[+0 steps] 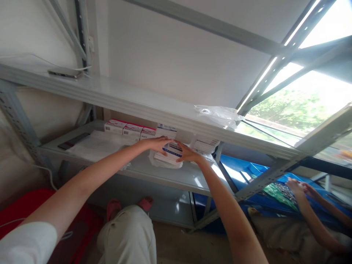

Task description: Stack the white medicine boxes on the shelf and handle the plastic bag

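White sleeve point(29, 244) fabric sits nearest at lower left, beside bent knees in pale trousers point(134, 236). Both hands meet at a white-and-blue carton point(172, 150) on the middle shelf point(176, 175): the left hand point(158, 144) curves its parted fingers over the left side, thumb pointing down, and the right hand point(188, 152) clasps the right side between thumb and spread fingers. How firmly either presses, I cannot tell.

Clear plastic wrap point(165, 163) bunches under the carton. Just behind stands another blue-marked carton point(166, 129); to the right, plastic-covered cartons point(206, 144). Leftward, three red-and-white boxes point(128, 129) line up, with translucent plastic sheeting point(95, 146) before them and a dark flat object point(73, 140) beyond.

Overhead, the upper shelf point(132, 96) bears a phone-like device point(65, 72), a white cable point(33, 55) and a crumpled clear bag point(217, 113). At far right, a co-worker's hands point(298, 186) work above green plastic point(280, 194).
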A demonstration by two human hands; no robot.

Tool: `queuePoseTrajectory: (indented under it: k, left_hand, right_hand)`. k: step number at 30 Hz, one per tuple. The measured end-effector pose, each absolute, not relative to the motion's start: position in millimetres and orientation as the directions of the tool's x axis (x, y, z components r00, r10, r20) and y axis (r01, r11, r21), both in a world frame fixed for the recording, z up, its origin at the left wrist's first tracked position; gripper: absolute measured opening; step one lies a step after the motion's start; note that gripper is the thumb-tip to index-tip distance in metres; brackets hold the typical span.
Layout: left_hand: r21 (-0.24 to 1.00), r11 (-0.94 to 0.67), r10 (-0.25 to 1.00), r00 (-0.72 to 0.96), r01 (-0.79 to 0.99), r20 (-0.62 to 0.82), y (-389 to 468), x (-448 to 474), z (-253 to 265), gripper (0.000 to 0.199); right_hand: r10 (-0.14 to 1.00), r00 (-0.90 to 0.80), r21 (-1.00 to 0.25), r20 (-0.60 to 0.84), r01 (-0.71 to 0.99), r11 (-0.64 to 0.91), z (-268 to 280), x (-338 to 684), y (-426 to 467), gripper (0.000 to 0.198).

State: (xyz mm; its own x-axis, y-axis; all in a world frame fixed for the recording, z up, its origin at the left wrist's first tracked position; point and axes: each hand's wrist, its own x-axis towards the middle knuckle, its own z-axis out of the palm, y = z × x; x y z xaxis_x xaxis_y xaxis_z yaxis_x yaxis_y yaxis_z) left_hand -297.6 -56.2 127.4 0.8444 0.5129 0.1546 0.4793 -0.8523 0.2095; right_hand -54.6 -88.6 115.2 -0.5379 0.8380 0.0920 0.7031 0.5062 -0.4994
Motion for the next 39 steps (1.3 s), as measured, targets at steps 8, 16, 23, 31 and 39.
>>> queuePoseTrajectory:
  k: [8, 16, 23, 31, 39]
  left_hand:
    - [0.234, -0.872, 0.488, 0.805, 0.43, 0.338, -67, -301, 160, 0.082]
    - [0.342, -0.872, 0.476, 0.774, 0.351, 0.418, -67, -299, 151, 0.09]
    - [0.502, -0.81, 0.545, 0.704, 0.303, 0.456, -67, -303, 134, 0.106]
    - [0.482, -0.804, 0.576, 0.656, 0.347, 0.488, -64, -313, 147, 0.099]
    - [0.459, -0.741, 0.67, 0.593, 0.49, 0.447, -58, -355, 157, 0.083]
  right_hand:
    - [0.841, -0.509, -0.588, 0.185, 0.628, 0.51, 153, -51, -106, 0.105]
    - [0.854, -0.434, -0.604, 0.287, 0.61, 0.513, 144, -44, -104, 0.097]
    - [0.857, -0.423, -0.671, 0.295, 0.546, 0.501, 141, -33, -110, 0.094]
    - [0.851, -0.446, -0.608, 0.276, 0.606, 0.514, 159, -40, -104, 0.1]
    - [0.842, -0.507, -0.488, 0.183, 0.697, 0.525, 174, -80, -79, 0.093]
